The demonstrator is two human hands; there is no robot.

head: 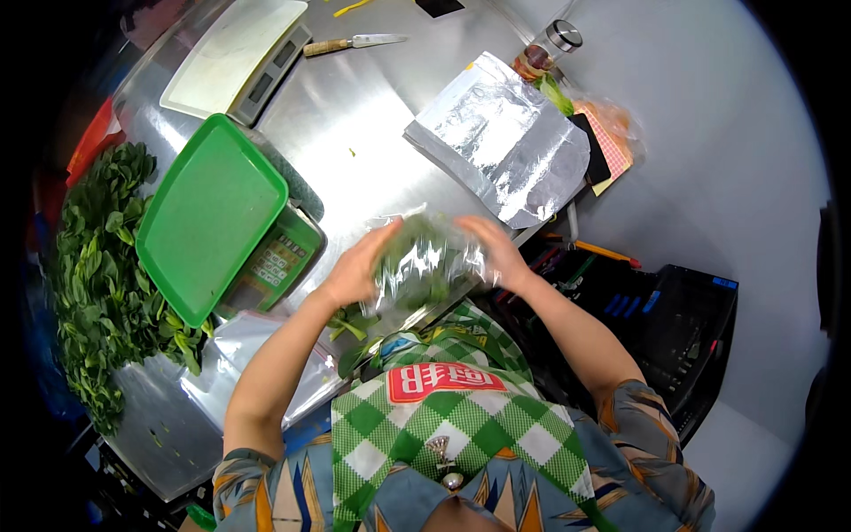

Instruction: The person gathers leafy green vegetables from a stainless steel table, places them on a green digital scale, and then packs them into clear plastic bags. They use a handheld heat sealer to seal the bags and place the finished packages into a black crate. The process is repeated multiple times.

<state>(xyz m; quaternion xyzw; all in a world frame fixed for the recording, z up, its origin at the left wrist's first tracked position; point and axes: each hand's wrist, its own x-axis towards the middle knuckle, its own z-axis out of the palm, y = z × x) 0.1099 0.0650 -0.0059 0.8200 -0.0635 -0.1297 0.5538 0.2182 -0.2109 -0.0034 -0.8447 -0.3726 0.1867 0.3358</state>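
Between my two hands, at the front edge of the steel table, is a clear plastic bag (425, 266) with leafy greens inside. My left hand (362, 263) presses on the bag's left side, its fingertips near the top. On the opposite side my right hand (495, 249) rests against the plastic, slightly blurred. Some loose green stems (352, 324) lie beneath my left wrist. A stack of flat clear plastic bags (246, 352) lies partly under my left forearm. Left of my hands stands a green weighing scale with a keypad (276, 263), topped by a green plastic tray (213, 213).
Leafy greens (100, 286) are heaped along the left. A white scale (233, 53) and a wooden-handled knife (349, 44) lie at the back of the steel table (352, 100). Silver foil bags (505, 139) and a glass bottle (545, 50) sit right, above a black crate (665, 332).
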